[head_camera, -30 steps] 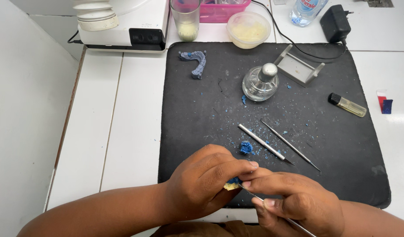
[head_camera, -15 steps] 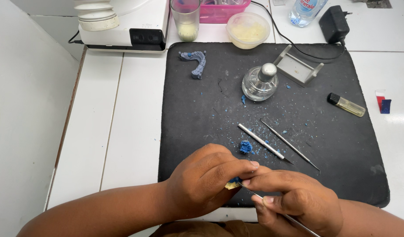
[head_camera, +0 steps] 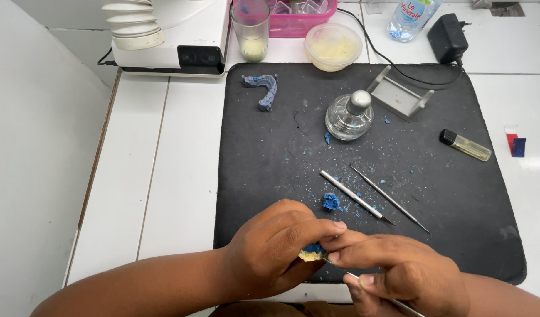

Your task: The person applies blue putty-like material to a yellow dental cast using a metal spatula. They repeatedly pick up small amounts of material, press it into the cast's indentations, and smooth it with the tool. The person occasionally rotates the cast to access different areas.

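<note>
My left hand is closed around a small yellowish piece topped with blue wax, at the near edge of the black mat. My right hand grips a thin metal tool whose tip meets that piece. Just beyond my hands lie a blue wax lump and two loose metal instruments among blue shavings.
A glass burner with a metal cap, a grey jaw model, a metal stand and a small yellow lighter lie on the mat. Behind are a white machine, a glass, a plastic bowl, a pink box, a bottle and a black adapter.
My hands stay in place at the mat's near edge; only slight finger shifts around the small piece and tool.
</note>
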